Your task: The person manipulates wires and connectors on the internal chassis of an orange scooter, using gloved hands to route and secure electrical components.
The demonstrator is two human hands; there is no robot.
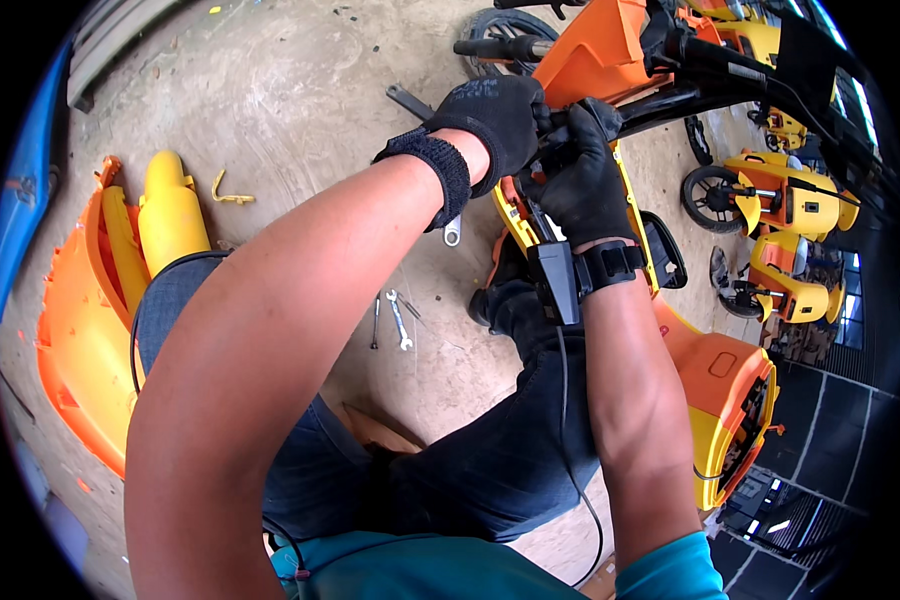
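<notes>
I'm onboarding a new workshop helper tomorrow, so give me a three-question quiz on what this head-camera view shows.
1. True or false: both the left hand and the right hand wear black gloves.
2. Multiple choice: the wrenches lie A) on the person's lap, B) on the concrete floor between the knees, C) on the orange and yellow scooter.
3. Fill in: the loose orange body panel and the yellow fender lie on the person's ______ side.

Key
1. True; both gloved hands grip parts at the scooter's steering column.
2. B.
3. Left.
</notes>
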